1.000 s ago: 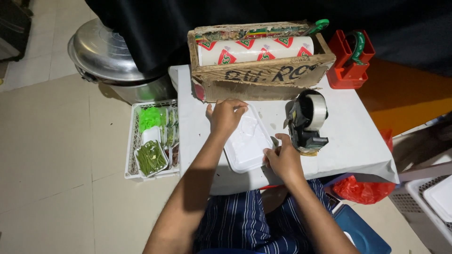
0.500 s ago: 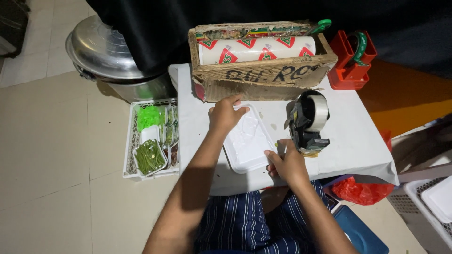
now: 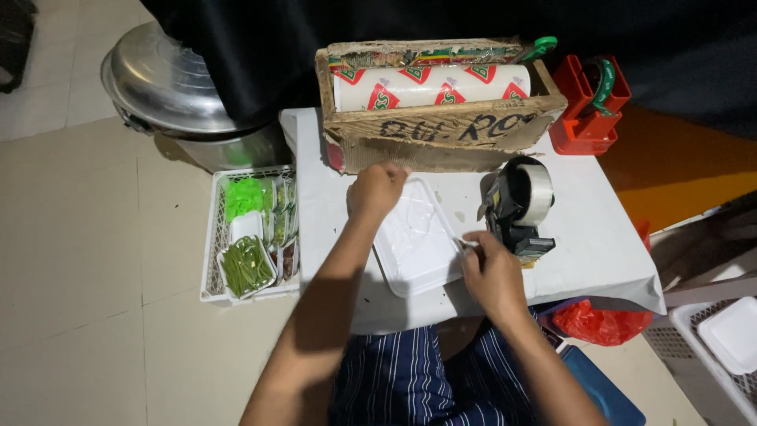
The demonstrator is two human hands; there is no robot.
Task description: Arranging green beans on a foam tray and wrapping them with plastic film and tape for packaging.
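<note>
A white foam tray wrapped in clear film lies on the white table in front of me. My left hand rests closed on the tray's far left corner, pressing the film there. My right hand is at the tray's right edge, fingers pinched on the film or a bit of tape, right beside a black tape dispenser with a clear roll.
A wooden box holding a wrap roll stands at the table's back. A red tape dispenser sits at the back right. On the floor left are a white basket of packed greens and a metal pot. A red bag hangs at the right.
My left hand has stayed on the tray's far corner. My right hand shifted slightly toward the tape dispenser along the tray's right edge.
</note>
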